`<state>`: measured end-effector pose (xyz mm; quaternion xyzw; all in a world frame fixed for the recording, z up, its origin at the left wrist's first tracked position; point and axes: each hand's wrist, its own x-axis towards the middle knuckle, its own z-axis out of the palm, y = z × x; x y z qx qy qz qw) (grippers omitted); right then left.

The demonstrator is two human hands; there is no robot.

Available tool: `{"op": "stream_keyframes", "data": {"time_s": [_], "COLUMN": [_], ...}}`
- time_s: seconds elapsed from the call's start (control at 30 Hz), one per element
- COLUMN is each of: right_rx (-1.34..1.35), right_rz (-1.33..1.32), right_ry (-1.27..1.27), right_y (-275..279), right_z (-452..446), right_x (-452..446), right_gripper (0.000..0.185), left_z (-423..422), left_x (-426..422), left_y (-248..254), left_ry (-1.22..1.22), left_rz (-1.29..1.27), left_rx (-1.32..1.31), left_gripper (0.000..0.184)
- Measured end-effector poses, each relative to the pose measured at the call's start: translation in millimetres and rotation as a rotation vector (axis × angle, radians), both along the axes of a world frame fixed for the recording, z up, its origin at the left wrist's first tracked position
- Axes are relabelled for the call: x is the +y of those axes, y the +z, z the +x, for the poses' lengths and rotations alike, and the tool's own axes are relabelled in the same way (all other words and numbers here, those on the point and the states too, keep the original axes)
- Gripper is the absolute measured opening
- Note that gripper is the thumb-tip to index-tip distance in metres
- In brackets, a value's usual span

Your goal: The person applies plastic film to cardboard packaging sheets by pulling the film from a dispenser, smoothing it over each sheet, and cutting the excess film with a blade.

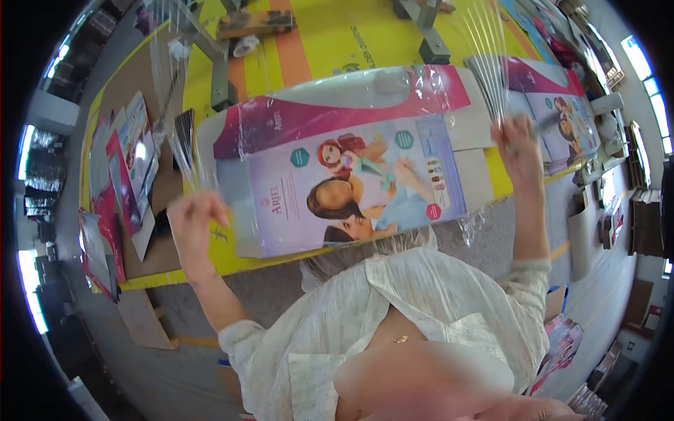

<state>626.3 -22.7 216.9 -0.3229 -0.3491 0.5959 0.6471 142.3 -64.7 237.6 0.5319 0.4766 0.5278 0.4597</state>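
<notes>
A stack of flat printed doll boxes point(365, 189) marked ARIEL lies in front of me at the table's near edge. Clear plastic film point(435, 84) lies over the stack with shiny creases. At its left side my left hand point(198, 228) is closed, fingers curled on a gathered strand of the film that runs up and away. Beyond the right end of the stack, my right hand point(519, 144) is raised and closed on another stretched bunch of film, pulled into thin lines. Its fingertips are slightly blurred.
Metal brackets point(435, 49) stand on the yellow table point(323, 42). A tape-like wooden block point(256, 23) lies at the back. More printed boxes point(562, 119) sit at the right, and loose printed cardboard point(133, 161) at the left. A cardboard piece point(144, 319) stands below the table.
</notes>
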Motion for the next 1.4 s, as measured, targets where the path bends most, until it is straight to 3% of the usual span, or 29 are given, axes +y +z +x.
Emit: {"op": "stream_keyframes", "data": {"time_s": [0.07, 0.1, 0.17, 0.27, 0.37, 0.5, 0.57, 0.77, 0.93, 1.03, 1.13, 1.17, 1.2, 1.27, 1.3, 1.37, 1.4], "right_rx": [0.012, 0.023, -0.006, -0.069, -0.196, -0.331, -0.535, -0.624, -0.96, -1.091, -1.224, -1.182, -1.138, -1.42, -1.576, -1.661, -1.719], "right_rz": [-0.098, -0.085, -0.17, -0.314, -0.447, -0.354, -0.271, -0.332, -0.235, -0.147, 0.047, 0.369, 0.404, 0.744, 0.672, 1.143, 1.041], "right_ry": [-0.047, 0.003, -0.038, -0.096, -0.204, -0.265, -0.315, -0.442, -0.699, -0.712, -0.493, -0.417, -0.28, -0.278, -0.26, -0.475, -0.368], "right_y": [-28.2, -45.5, -65.1, -105.3, -131.5, -140.1, -132.6, -147.8, -91.3, -23.5, 83.2, 85.5, 110.9, 140.5, 157.0, 154.5, 164.8], "right_z": [12.3, 20.4, 16.9, 7.9, -6.0, -17.4, -23.6, 24.6, 110.1, 98.9, 3.3, -16.5, -62.9, -141.0, -181.7, -246.4, -278.7], "right_x": [-60.8, -86.4, -123.6, -153.6, -149.5, -142.6, -141.5, -132.5, -80.0, -16.8, 50.6, 84.6, 98.4, 130.4, 140.0, 186.6, 193.3], "right_gripper": [0.033, 0.033, 0.034, 0.034, 0.033, 0.033, 0.033, 0.029, 0.019, 0.02, 0.013, 0.012, 0.014, 0.017, 0.016, 0.012, 0.011], "left_z": [5.1, 3.9, 2.8, 1.0, 18.3, 26.4, 29.7, 1.1, -60.0, -68.9, -59.4, -53.7, -50.0, -42.5, -37.2, -29.5, -27.2], "left_x": [-56.3, -83.1, -106.2, -119.2, -115.4, -112.4, -107.3, -89.5, -75.0, -31.4, 36.5, 59.6, 83.0, 129.9, 148.4, 181.6, 196.1], "left_y": [-9.1, -27.4, -40.1, -78.9, -113.7, -111.5, -104.8, -72.1, -43.0, -15.1, 14.4, 22.4, 28.8, 41.3, 49.1, 59.1, 61.5], "left_ry": [-0.087, -0.121, -0.291, -0.243, 0.04, 0.205, 0.245, 0.118, 0.269, 0.382, 0.39, 0.355, 0.325, 0.251, 0.27, 0.277, 0.265], "left_rz": [-0.104, -0.141, -0.299, -0.612, -0.727, -0.72, -0.702, -0.844, -0.797, -0.458, -0.145, -0.09, -0.034, 0.07, 0.056, 0.045, 0.048], "left_rx": [0.082, -0.201, -0.145, 0.027, 0.097, 0.162, 0.329, 0.592, 0.778, 0.794, 0.59, 0.492, 0.415, 0.259, 0.222, 0.109, 0.033], "left_gripper": [0.013, 0.009, 0.008, 0.011, 0.014, 0.019, 0.02, 0.022, 0.024, 0.024, 0.033, 0.037, 0.041, 0.049, 0.048, 0.043, 0.039]}}
